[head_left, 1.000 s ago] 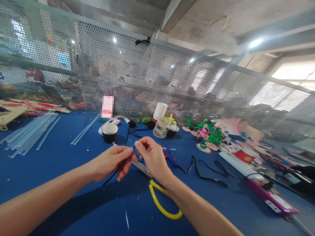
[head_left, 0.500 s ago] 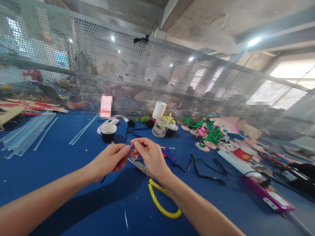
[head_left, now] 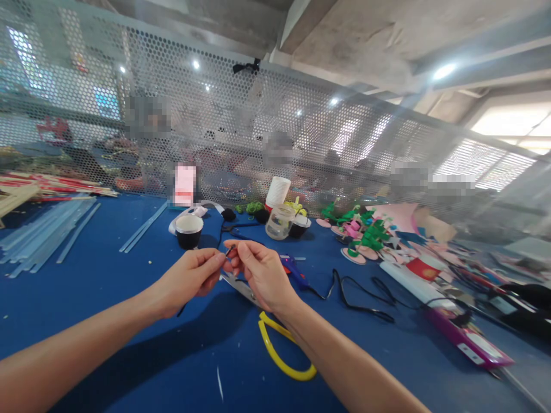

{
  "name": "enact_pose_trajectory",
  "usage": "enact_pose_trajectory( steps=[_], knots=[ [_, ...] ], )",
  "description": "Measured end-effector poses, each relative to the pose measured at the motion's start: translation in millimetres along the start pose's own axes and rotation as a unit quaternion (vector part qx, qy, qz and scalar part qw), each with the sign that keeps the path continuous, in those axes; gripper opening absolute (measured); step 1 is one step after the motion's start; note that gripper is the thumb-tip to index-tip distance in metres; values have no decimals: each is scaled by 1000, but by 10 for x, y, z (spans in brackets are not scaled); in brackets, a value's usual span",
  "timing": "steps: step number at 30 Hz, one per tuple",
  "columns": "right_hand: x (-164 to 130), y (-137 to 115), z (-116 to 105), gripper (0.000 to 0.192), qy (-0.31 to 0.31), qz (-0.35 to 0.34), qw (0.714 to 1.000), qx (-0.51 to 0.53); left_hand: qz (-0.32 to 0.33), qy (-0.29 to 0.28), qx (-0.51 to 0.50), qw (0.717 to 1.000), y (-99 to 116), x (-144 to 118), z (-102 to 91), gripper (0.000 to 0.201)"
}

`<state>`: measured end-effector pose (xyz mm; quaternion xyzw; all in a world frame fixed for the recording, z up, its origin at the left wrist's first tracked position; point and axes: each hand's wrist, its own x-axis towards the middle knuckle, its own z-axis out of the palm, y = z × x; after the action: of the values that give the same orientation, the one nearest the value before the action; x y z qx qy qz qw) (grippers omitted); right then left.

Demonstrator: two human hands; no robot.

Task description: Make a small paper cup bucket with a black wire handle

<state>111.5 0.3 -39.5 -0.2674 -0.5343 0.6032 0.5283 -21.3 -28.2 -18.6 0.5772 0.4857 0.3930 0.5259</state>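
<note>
My left hand (head_left: 189, 280) is closed, thumb and forefinger pinching a thin black strand (head_left: 229, 251). Facing it, my right hand (head_left: 262, 272) is closed on the same small dark piece, fingertips nearly touching the left ones. A black end (head_left: 181, 310) pokes out below my left hand. Beneath my right hand lie scissors with yellow handles (head_left: 297, 376), their blades partly hidden by the hand. Just beyond the hands stands a black-and-white cup (head_left: 189, 234). To the right, a blue glue gun (head_left: 297, 273) rests on the blue table.
A clear jar (head_left: 279, 223) and stacked white cups (head_left: 279, 190) stand at the back before a perforated metal screen (head_left: 206, 132). Glue sticks (head_left: 47, 235) lie left. Green-and-pink craft pieces (head_left: 370, 238), a black cable (head_left: 361, 310) and a purple box (head_left: 469, 338) are at right.
My fingertips have shifted slightly on the black strand, and its tip now shows angled upward between them. Both hands stay in nearly the same place.
</note>
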Motion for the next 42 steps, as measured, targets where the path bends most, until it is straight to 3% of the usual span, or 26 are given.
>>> enact_pose_trajectory(
  steps=[6, 13, 18, 25, 31, 36, 39, 42],
  knots=[
    [0, -3, -1, 33, 7, 5, 1000, -1, 39, 22, 83, 996, -18, 12, -18, 30],
    [-34, -84, 5, 18, 31, -37, 979, -199, 63, 16, 161, 985, -24, 3, -17, 28],
    [-22, -100, 1, 15, 23, -29, 979, -203, 27, 0, 107, 994, -32, 16, -27, 33],
    [3, -85, -38, 14, 27, -25, 979, -200, 30, 60, -26, 997, -21, 105, -157, 35],
    [13, -79, -70, 20, 24, -22, 978, -207, 47, 33, -17, 998, -113, 145, -174, 33],
    [49, -40, -98, 26, 24, 11, 990, -136, 41, 18, 104, 994, -270, 196, -184, 40],
    [58, -65, -102, 29, 31, 21, 995, -96, 35, -15, 213, 976, -345, 205, -192, 45],
    [66, -114, -110, 31, 39, 21, 997, -64, 73, 3, 293, 953, -381, 212, -196, 40]
  ],
)
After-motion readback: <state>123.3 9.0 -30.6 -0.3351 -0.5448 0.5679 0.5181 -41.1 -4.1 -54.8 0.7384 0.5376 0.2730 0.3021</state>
